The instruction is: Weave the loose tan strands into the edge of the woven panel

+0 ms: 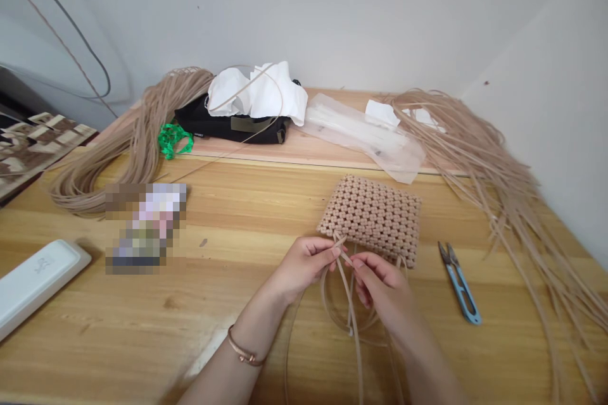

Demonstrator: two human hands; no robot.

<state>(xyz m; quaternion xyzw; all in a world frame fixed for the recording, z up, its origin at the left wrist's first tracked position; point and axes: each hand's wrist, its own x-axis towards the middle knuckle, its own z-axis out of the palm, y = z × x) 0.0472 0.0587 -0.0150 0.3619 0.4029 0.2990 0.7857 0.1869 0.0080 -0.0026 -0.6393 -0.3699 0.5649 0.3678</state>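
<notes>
A beige woven panel with a knotted, open pattern lies on the wooden table in front of me. Loose beige strips trail from its near edge, some looping below my hands. My left hand pinches a strip between thumb and fingers at the panel's near left corner. Just to its right, my right hand pinches a strip too, fingertips close to the left ones. Right of the panel lies a pair of blue-handled thread snips.
Long beige strips lie in a bundle at the left and a loose pile at the right. A black bag with white cloth, a green tangle and plastic wrapping sit behind. A white case rests at left.
</notes>
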